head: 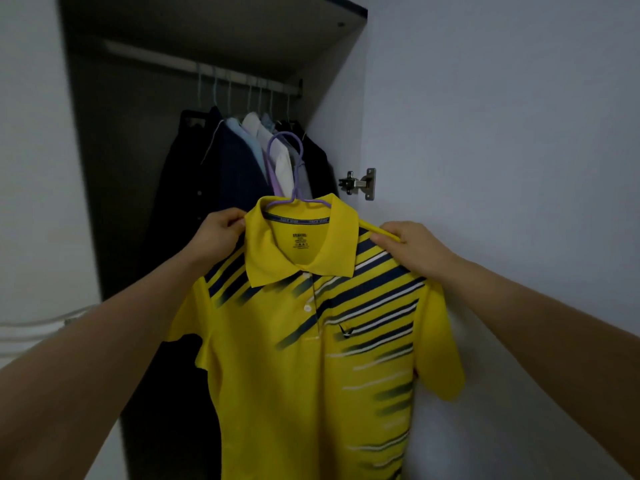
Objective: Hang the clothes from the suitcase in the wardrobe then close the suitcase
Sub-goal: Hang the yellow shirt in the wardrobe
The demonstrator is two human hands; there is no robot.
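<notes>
pretty dim in here, no direct light anywhere. plain pale wall (502,116) fills everything from 12 round to 4 o'clock, another pale panel (31,133) sits at 9. a metal door hinge (362,183) is mounted just right of centre. down at 8 o'clock there's some white ridged trim (31,332), too blurry to identify.

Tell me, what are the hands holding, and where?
Both hold the yellow polo shirt on its purple hanger: left hand pinches one shoulder, right hand the other.
</notes>
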